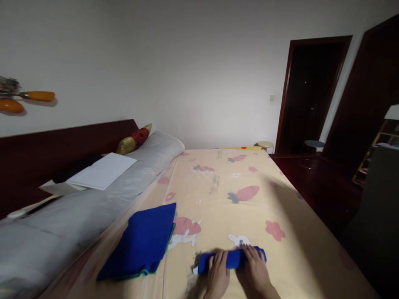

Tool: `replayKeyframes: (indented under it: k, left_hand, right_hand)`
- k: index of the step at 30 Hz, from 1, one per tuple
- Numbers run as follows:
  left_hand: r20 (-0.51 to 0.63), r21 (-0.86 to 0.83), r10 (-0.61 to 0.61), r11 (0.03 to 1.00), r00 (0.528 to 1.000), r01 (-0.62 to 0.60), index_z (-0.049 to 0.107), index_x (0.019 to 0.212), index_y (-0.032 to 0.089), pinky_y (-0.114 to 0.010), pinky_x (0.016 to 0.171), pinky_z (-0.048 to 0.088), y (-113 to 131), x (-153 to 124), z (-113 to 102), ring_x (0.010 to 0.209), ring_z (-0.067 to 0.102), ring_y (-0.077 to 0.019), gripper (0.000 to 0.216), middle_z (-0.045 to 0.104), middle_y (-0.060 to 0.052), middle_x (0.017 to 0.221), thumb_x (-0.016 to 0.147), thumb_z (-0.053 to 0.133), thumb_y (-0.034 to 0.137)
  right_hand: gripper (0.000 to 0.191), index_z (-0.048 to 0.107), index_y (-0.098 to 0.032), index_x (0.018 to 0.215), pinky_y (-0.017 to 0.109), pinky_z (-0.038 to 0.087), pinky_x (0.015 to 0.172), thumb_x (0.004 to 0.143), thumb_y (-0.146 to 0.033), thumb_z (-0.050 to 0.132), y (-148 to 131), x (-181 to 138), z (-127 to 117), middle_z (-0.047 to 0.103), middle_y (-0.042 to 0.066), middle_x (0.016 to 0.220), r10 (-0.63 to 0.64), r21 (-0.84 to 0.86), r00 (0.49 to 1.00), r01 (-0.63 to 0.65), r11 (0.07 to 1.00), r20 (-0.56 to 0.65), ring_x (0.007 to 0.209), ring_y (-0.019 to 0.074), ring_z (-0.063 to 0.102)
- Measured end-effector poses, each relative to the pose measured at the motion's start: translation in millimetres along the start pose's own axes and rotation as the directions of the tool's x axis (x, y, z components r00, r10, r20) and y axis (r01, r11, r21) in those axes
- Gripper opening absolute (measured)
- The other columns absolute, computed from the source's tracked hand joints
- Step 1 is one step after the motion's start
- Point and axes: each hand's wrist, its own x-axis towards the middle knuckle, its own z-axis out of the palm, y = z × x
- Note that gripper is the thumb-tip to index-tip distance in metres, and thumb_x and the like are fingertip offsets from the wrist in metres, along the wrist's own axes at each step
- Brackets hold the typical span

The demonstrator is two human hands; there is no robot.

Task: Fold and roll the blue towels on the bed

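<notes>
A blue cloth rolled into a tight tube (229, 259) lies across the yellow printed bed sheet (237, 207) at the near edge. My left hand (217, 275) rests on the left part of the roll with its fingers curled over it. My right hand (256, 268) covers the right part, fingers pressed onto the cloth. To the left lies a stack of folded blue cloths (141, 243) with a green edge showing underneath.
A long grey bolster (87, 207) runs along the dark wooden headboard (62, 149), with a white folded sheet (102, 170) and a red-gold cushion (134, 139) on it. Dark wooden doors (311, 95) and two round stools (313, 144) stand at the far right.
</notes>
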Motion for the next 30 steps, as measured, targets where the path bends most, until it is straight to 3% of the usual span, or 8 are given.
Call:
replayKeyframes:
  k: [2,4,7,11,15,20,25,30]
  left_hand:
    - [0.042,-0.057,0.052,0.997,0.998,-0.049,0.031,0.144,0.031,-0.039,0.122,0.013,4.9,3.8,15.4,0.147,0.020,-0.0151,0.062,0.031,0.004,0.157,0.083,0.035,0.024]
    - [0.040,-0.073,0.020,0.997,0.999,-0.017,0.028,0.146,0.033,-0.042,0.122,0.010,7.6,6.9,27.5,0.148,0.015,-0.0169,0.065,0.025,0.006,0.159,0.082,0.038,0.028]
    - [0.002,-0.081,0.013,0.997,1.000,-0.013,0.024,0.146,0.034,-0.045,0.123,0.007,7.7,8.4,33.2,0.149,0.013,-0.0185,0.069,0.022,0.007,0.159,0.080,0.041,0.029]
    - [-0.031,0.007,0.044,0.999,0.999,-0.044,0.022,0.146,0.034,-0.050,0.121,0.009,-4.2,4.2,14.7,0.148,0.015,-0.0202,0.070,0.022,0.005,0.159,0.079,0.041,0.030]
    - [-0.102,0.132,-0.171,0.974,0.980,0.184,0.022,0.147,0.027,-0.059,0.116,0.013,-32.3,-9.6,-7.5,0.148,0.017,-0.0256,0.072,0.021,-0.001,0.159,0.078,0.041,0.035]
    - [-0.154,0.177,-0.177,0.963,0.972,0.203,0.023,0.145,0.035,-0.057,0.115,0.016,-49.9,-20.0,-3.3,0.148,0.017,-0.0233,0.067,0.024,0.002,0.159,0.080,0.040,0.031]
    - [-0.255,0.205,-0.122,0.963,0.959,0.177,0.037,0.141,0.033,-0.056,0.115,0.013,-55.9,-5.4,6.2,0.145,0.023,-0.0255,0.061,0.040,-0.002,0.152,0.081,0.046,0.028]
    - [-0.256,0.193,-0.015,0.979,0.967,0.067,0.053,0.129,0.035,-0.054,0.117,0.013,-82.0,5.5,-5.7,0.141,0.034,-0.0244,0.053,0.055,0.001,0.141,0.078,0.051,0.022]
  right_hand:
    - [0.057,0.034,-0.027,0.144,0.052,0.025,0.114,0.088,-0.037,0.038,-8.7,2.1,12.1,0.033,0.003,0.154,-0.065,0.044,0.995,0.062,0.997,0.070,0.143,0.0263,0.028]
    - [0.063,0.028,-0.028,0.147,0.055,0.022,0.116,0.088,-0.046,0.040,-11.5,2.5,22.0,0.025,0.003,0.156,-0.082,0.057,0.994,0.078,0.995,0.074,0.145,0.0277,0.022]
    - [0.063,0.024,-0.029,0.147,0.055,0.021,0.117,0.089,-0.044,0.039,-7.3,2.7,25.5,0.024,0.003,0.157,-0.130,0.064,0.991,0.128,0.990,0.029,0.145,0.0267,0.022]
    - [0.063,0.026,-0.031,0.147,0.055,0.023,0.115,0.086,-0.035,0.041,11.4,4.1,4.8,0.027,0.004,0.156,-0.184,0.120,0.982,0.178,0.977,0.043,0.144,0.0264,0.024]
    - [0.060,0.030,-0.031,0.145,0.052,0.026,0.114,0.087,-0.039,0.041,44.4,-2.5,-15.3,0.032,0.005,0.154,-0.221,0.203,0.975,0.210,0.956,0.035,0.143,0.0267,0.027]
    - [0.065,0.023,-0.032,0.147,0.050,0.027,0.113,0.085,-0.035,0.041,60.9,-14.6,-1.8,0.029,0.004,0.156,-0.156,0.183,0.987,0.162,0.970,-0.046,0.144,0.0255,0.025]
    - [0.062,0.038,-0.030,0.141,0.048,0.031,0.109,0.080,-0.023,0.040,37.7,-9.0,1.7,0.041,0.005,0.150,-0.033,0.128,0.993,0.048,0.991,-0.115,0.140,0.0239,0.034]
    - [0.054,0.060,-0.025,0.120,0.050,0.031,0.106,0.068,-0.019,0.047,23.8,5.4,-38.3,0.065,0.008,0.125,0.005,0.159,0.999,0.000,0.987,-0.032,0.119,0.0271,0.055]
